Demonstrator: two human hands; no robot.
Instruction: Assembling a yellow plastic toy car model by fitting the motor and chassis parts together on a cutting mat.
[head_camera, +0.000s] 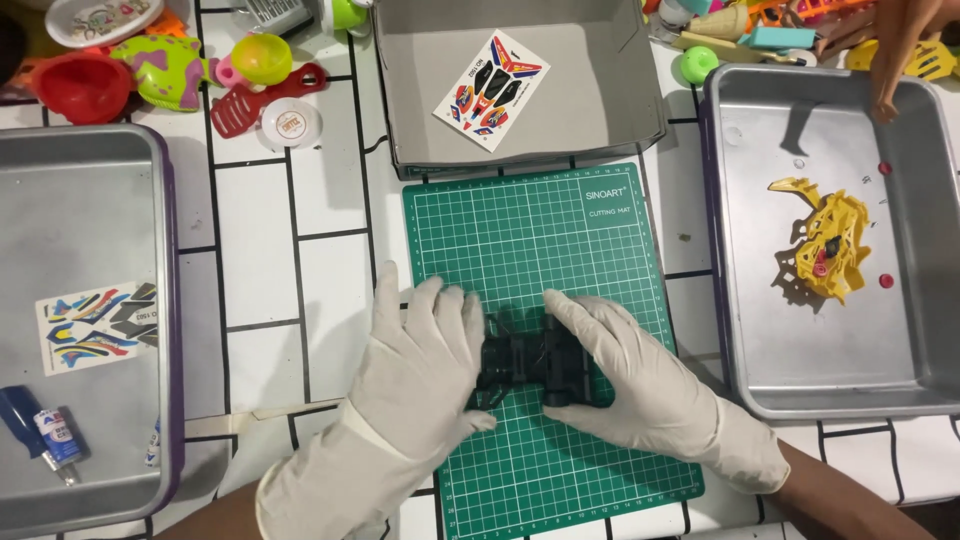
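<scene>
Black plastic toy chassis mostly covered by white-gloved left hand & right hand; its shape can't be made out. Left metal tray cut off at frame's left edge, the small blue glue tube label too small to tell. Another person's bare hand cropped at top edge.

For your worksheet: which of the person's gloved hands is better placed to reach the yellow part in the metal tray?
Probably the right hand: the yellow part lies in the right-side tray, just beyond it. The left hand would have to cross over the black chassis.
</scene>
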